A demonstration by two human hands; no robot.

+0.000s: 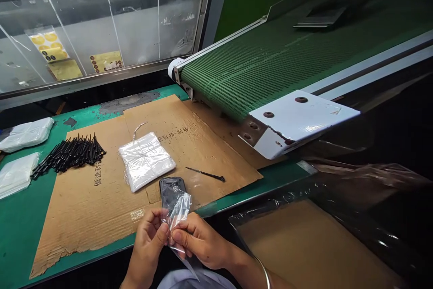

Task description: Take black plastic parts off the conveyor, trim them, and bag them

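Low at the front edge of the table, a clear plastic bag (181, 205) is pinched between the thumbs and fingers of both my hands. My left hand (151, 237) grips its near end from the left. From the right, my right hand (201, 240) closes on the same end. A dark, flat object with rounded corners (172, 184) shows at the bag's far end; whether it is fully inside I cannot tell. Just beyond lies a tied stack of clear plastic bags (147, 159). One thin black stick with a small head (205, 173) rests to its right.
Cardboard sheets (101, 210) cover part of the green table (15, 235). A pile of black sticks (72, 151) and more bag stacks (25, 133) are at the left. A green conveyor belt (237, 72) juts in from the right, above a plastic-lined box (304, 235).
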